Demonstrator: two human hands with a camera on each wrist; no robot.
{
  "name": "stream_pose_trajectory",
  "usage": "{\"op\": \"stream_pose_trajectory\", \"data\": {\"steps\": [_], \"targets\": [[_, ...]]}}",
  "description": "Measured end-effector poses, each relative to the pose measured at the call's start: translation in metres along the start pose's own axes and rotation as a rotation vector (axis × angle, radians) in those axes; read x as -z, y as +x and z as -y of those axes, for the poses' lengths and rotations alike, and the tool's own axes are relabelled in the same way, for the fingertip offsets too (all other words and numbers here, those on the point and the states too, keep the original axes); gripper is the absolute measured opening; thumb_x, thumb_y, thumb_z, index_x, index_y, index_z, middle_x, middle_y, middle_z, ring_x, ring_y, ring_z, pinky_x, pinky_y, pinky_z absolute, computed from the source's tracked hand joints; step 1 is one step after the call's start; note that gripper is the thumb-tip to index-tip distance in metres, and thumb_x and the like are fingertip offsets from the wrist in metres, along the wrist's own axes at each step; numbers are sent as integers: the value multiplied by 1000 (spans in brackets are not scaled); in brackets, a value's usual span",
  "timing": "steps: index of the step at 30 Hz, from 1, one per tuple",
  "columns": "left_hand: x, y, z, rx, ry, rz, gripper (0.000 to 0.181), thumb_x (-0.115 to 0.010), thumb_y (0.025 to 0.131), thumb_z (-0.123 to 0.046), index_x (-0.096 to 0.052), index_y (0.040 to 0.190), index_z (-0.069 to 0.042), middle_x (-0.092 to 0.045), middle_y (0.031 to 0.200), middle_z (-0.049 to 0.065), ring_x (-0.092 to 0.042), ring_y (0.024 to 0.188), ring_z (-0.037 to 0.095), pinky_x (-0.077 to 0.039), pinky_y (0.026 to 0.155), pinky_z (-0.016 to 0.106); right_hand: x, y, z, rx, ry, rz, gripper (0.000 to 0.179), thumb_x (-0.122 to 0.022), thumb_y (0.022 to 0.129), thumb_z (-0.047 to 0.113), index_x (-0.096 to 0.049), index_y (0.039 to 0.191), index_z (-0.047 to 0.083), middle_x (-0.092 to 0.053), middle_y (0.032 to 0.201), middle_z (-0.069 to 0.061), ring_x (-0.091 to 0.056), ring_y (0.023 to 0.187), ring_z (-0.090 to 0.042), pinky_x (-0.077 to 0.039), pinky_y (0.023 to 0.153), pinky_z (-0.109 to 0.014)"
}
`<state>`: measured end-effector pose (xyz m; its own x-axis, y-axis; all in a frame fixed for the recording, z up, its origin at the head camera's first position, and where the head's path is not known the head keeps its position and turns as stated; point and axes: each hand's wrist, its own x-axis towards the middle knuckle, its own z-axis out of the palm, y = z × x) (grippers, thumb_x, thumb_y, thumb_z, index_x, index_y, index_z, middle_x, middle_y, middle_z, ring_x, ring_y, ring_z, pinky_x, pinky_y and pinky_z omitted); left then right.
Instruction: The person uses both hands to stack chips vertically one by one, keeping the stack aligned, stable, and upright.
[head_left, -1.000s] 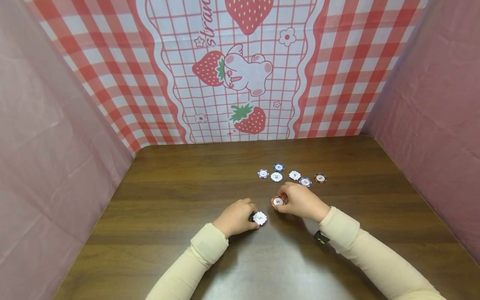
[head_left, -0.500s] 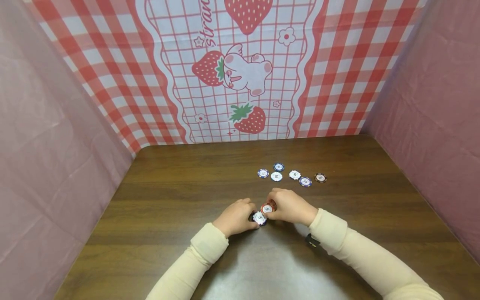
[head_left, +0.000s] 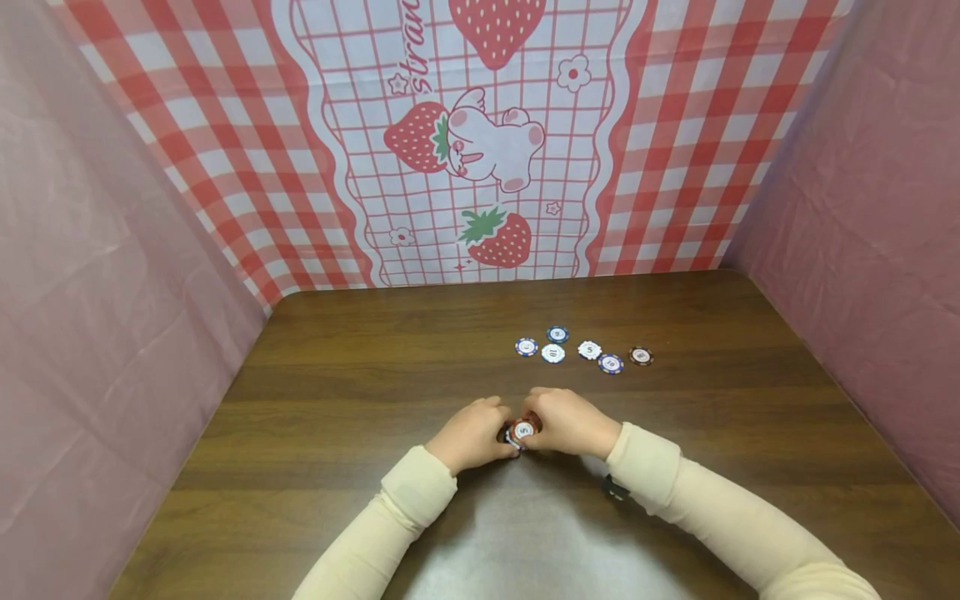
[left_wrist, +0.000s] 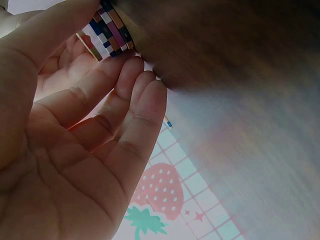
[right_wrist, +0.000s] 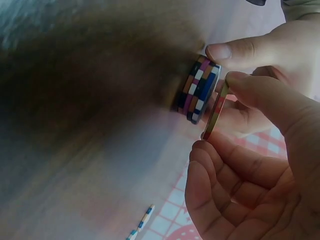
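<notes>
My right hand (head_left: 570,422) pinches a red poker chip (head_left: 523,431) marked 5 between thumb and fingers. Directly under and beside it is a short stack of poker chips (right_wrist: 197,90) with mixed edge colours, standing on the table. Thumb and fingers of my left hand (head_left: 472,435) grip that stack from the left side. In the right wrist view the red chip is tilted, close to the stack's top face; whether they touch at one edge I cannot tell. From the head view, the red chip covers most of the stack's top.
Farther back on the brown wooden table (head_left: 360,358) lie several loose chips: blue-edged chips (head_left: 527,347), a white chip (head_left: 589,350) marked 5, and a dark brown chip (head_left: 641,356). A checked strawberry cloth (head_left: 495,158) hangs behind, with pink cloth at both sides.
My right hand has carried the red chip left and toward me, from beside the stack to over its top. The left hand has stayed at the stack.
</notes>
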<state>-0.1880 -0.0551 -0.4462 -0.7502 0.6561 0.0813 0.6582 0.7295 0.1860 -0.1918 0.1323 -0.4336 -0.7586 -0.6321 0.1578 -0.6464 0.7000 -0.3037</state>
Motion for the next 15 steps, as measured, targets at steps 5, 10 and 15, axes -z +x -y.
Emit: {"op": "stream_pose_trajectory", "data": {"steps": [5, 10, 15], "targets": [[0, 0, 0, 3, 0, 0, 30, -80, 76, -37, -69, 91, -14, -62, 85, -1, -60, 83, 18, -50, 78, 32, -3, 1, 1, 8, 4, 17, 21, -80, 70, 26, -70, 83, 13, -57, 77, 5, -47, 65, -6, -42, 59, -22], [1, 0, 0, 0, -4, 0, 30, -81, 75, -37, -68, 89, -14, -61, 83, -2, -60, 82, 17, -50, 77, 31, -5, 2, 3, 10, 3, 25, 23, -82, 70, 27, -70, 83, 13, -57, 77, 4, -47, 65, -6, -41, 59, -22], [2, 0, 0, -1, -15, -3, 29, -81, 75, -36, -68, 89, -14, -59, 83, -3, -58, 80, 15, -49, 76, 30, -5, 2, 3, 7, 9, 28, 21, -81, 69, 24, -70, 83, 13, -57, 76, 5, -46, 65, -6, -41, 59, -22]]}}
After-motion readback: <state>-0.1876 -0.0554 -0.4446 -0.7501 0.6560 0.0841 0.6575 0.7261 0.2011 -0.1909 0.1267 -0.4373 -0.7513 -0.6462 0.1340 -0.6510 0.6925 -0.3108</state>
